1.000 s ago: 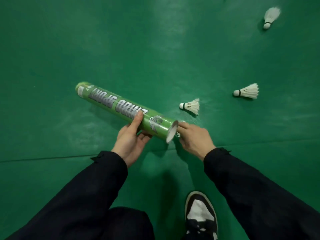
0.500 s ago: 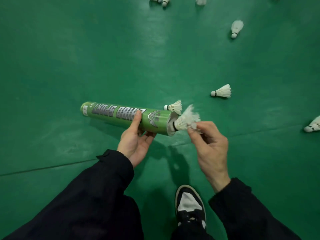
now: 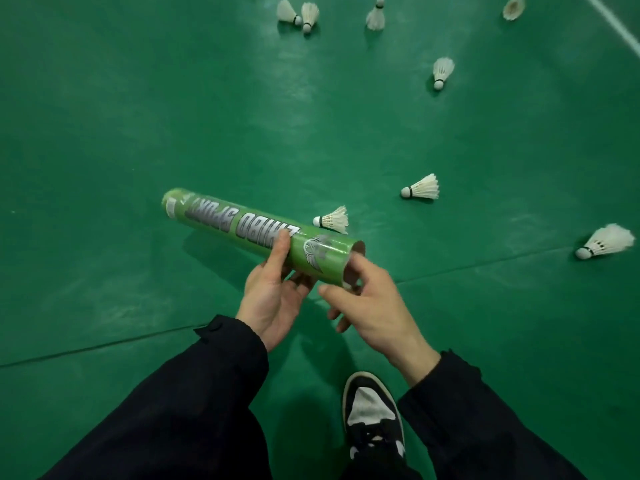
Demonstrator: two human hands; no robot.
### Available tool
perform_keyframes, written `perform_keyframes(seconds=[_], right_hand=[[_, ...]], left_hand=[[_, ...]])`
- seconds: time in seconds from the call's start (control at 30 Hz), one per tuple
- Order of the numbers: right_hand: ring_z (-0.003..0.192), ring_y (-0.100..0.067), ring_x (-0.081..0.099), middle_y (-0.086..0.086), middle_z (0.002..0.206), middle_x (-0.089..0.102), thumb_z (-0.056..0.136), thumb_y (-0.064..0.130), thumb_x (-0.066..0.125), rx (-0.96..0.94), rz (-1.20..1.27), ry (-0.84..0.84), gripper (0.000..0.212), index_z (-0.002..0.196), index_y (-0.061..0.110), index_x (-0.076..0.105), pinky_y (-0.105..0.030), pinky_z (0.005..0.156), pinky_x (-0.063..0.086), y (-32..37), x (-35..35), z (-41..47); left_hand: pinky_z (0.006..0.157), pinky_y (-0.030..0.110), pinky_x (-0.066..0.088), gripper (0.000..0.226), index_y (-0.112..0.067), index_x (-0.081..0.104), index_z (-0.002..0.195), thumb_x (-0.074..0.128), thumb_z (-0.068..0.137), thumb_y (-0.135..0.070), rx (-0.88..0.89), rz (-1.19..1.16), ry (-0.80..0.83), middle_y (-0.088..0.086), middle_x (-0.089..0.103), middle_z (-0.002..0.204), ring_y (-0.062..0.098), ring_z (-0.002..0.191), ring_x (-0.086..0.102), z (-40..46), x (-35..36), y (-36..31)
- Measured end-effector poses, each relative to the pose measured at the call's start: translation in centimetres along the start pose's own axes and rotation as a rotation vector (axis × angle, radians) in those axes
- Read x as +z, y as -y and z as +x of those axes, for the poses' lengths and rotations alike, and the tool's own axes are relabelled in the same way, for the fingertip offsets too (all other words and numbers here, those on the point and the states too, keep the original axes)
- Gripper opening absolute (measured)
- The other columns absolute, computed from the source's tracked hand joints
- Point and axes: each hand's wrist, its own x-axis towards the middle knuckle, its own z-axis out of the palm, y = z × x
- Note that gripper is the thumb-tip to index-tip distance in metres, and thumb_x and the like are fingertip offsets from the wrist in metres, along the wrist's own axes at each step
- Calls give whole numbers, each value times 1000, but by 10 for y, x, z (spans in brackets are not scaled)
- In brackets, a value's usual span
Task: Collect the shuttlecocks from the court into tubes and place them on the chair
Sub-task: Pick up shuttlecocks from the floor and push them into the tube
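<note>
**Left hand gripped tube, right hand loose at its mouth**

Left hand [image 3: 273, 299] was wrapped around the green tube [image 3: 258, 233], thumb on top over the lettering, fingers underneath. Tube sat roughly level above the court floor [image 3: 138, 98], open end turned toward the right hand [image 3: 372, 306], probably so that side could feed it. Right hand held nothing that I could see: fingers loosely spread, index tip at the tube's rim, likely nudging contents in. Tube's inside was too dark to tell what it held.

Shuttlecocks left on the floor:
- nearest shuttlecock [image 3: 332, 220], just past the tube's open end
- second shuttlecock [image 3: 421, 187], further right
- right-edge shuttlecock [image 3: 606, 241], blurred
- far shuttlecock [image 3: 441, 71], further out
- several more along the top edge

No chair in view. Black and white shoe [image 3: 372, 414] planted below the hands.

Judgement: mid-collection, plenty left. Nearest one looked like the obvious next pick for the free right hand. Risk: a level tube could let contents slide out.
</note>
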Motion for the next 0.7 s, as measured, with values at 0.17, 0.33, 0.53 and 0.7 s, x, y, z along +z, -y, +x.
perform_keyframes(seconds=[0.17,0.33,0.53,0.7], right_hand=[[48,-17,60,-5,60,68,97,29,64,39,-196,78,6,99,31,69,-35,49,51,-17,4,11],[52,-18,63,-11,87,75,94,34,64,-63,-12,122,15,106,30,72,-28,44,46,-19,4,30],[64,-16,61,5,94,73,103,28,53,28,-54,-407,21,97,19,71,-37,63,55,-62,-12,104],[149,-33,31,-9,162,37,96,27,61,-144,-1083,-113,51,146,25,50,-52,123,23,-94,-4,196]], left_hand=[[94,45,61,72,6,62,133,75,84,-46,-1,16,2,18,73,124,24,101,73,0,1,4],[86,47,59,69,8,61,132,72,87,-44,13,-1,-70,19,74,116,28,102,70,20,-7,-1],[82,34,64,62,-1,62,128,75,80,-38,49,-70,-205,9,80,103,21,97,74,50,-11,-16],[87,38,64,71,4,57,138,73,81,-36,53,-72,-264,13,77,114,25,105,72,54,-21,-23]])
